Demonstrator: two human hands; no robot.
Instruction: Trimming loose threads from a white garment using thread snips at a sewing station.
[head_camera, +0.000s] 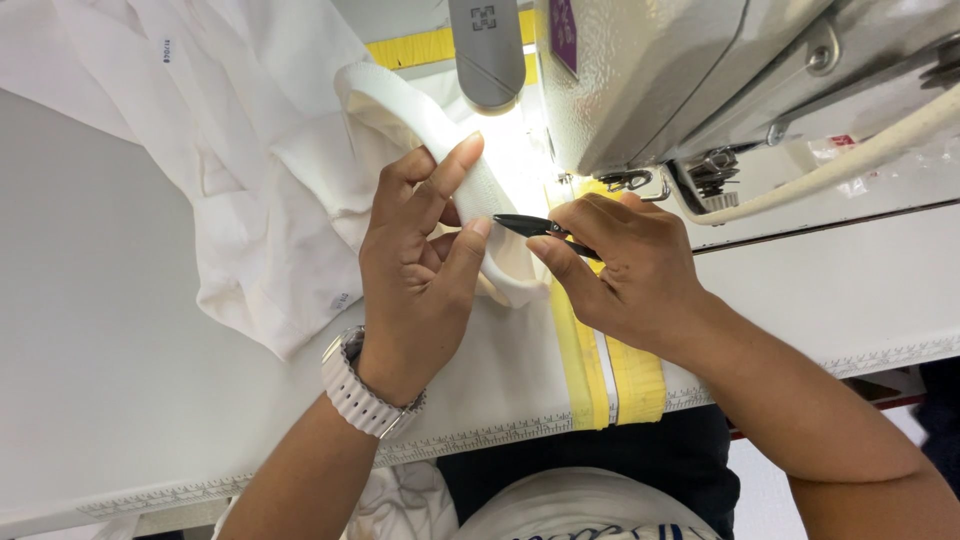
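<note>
At the bench's twelve o'clock, left hand (415, 265) pinches white collar band (455, 150) taut; right hand (620, 270) closes on black snips (530, 226), blades meeting fabric edge.

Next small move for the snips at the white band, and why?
Probably close the black snips right where their tip meets the white fabric band. The left hand pinches the band beside the tip, the right hand grips the snips, and the sewing machine lamp lights that spot.
</note>
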